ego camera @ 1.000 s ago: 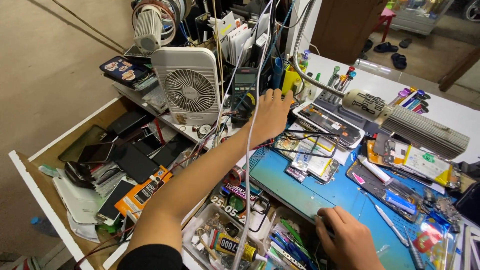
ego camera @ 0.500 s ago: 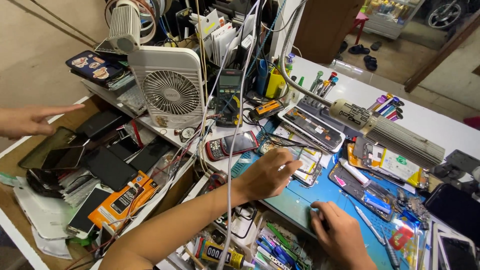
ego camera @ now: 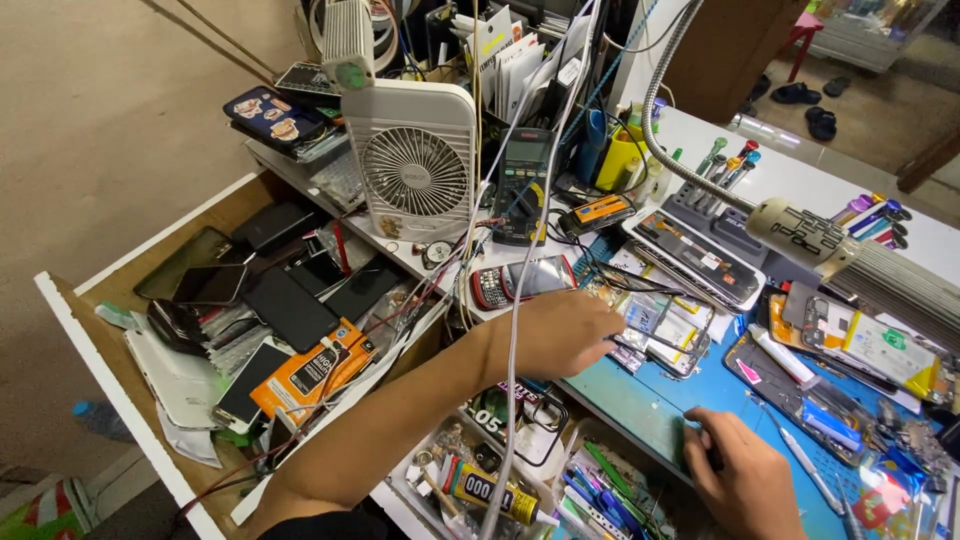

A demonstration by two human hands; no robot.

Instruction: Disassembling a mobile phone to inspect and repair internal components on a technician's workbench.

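L hand (ego camera: 560, 335) curled on glossy phone parts (ego camera: 655, 335), grip unclear; pulled back from shelf. R hand (ego camera: 745, 485) fist-shut on blue mat (ego camera: 640, 400).

Left forearm extends bare from the lower left, rising diagonally toward the centre. Left hand (ego camera: 562, 332) lies palm down, knuckles up, fingers (ego camera: 610, 335) curled loosely and pointing right. Right hand (ego camera: 745, 478) enters at the lower right edge, back toward the camera, fingers (ego camera: 700, 450) bent and pressed downward.
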